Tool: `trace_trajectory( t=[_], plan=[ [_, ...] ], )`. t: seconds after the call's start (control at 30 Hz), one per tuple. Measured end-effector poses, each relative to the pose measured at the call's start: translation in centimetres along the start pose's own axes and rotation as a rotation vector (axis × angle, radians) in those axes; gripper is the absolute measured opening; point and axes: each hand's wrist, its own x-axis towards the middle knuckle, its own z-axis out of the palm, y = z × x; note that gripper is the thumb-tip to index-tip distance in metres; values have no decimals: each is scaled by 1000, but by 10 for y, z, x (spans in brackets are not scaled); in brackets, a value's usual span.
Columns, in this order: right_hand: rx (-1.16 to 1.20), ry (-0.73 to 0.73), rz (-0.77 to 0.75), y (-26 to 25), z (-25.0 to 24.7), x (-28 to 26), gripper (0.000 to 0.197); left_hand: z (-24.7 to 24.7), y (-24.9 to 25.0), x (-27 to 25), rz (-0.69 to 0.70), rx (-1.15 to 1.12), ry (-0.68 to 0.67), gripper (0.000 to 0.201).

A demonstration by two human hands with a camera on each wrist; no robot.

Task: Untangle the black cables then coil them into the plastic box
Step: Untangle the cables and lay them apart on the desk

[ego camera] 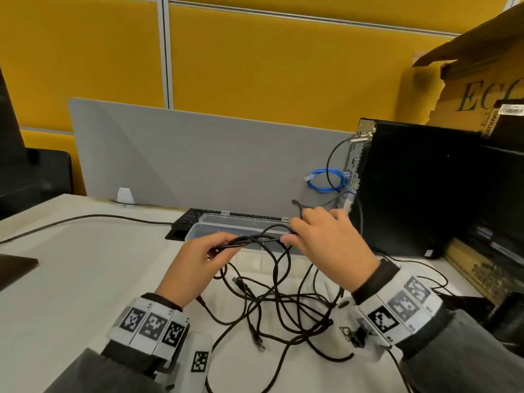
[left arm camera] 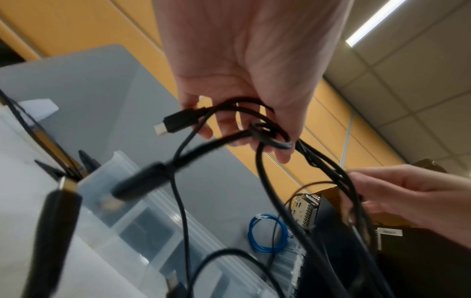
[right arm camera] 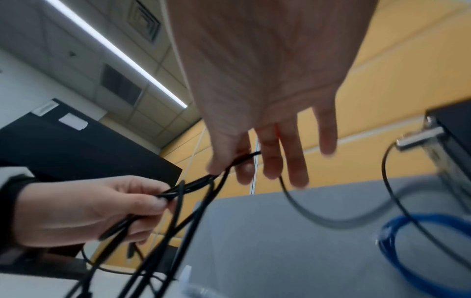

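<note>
Left hand (ego camera: pixel 195 268) grips bunched thin black cables (ego camera: pixel 272 296); right hand (ego camera: pixel 329 245) pinches one strand, other fingers spread. I judge both are raised just before the clear plastic box (ego camera: pixel 204 231) to separate loops.

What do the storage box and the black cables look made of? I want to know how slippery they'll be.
Storage box: clear, smooth plastic by the look; the desk shows through its walls. Black cables: flexible cords with a matte jacket, probably rubber or PVC; they bend in loose loops and show no shine. Connector tip: pale, likely metal.
</note>
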Motion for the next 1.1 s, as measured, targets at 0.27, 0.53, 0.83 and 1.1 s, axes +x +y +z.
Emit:
trace_trajectory(
  t=[0.27,0.53,0.83,1.1],
  plan=[
    [976,392,342,42,-50,4,42,-31,-18,1,-167,134,124,11],
    [1328,1016,845,126,-60,-23,29,-63,-39,2,-394,-16,211,17],
    [289,-171,738,124,1,-58,26,-75,-32,3,-564,113,208,28],
    [150,-581,120,35,42,-35,73,-51,-25,-4,-414,242,-113,56]
  ],
)
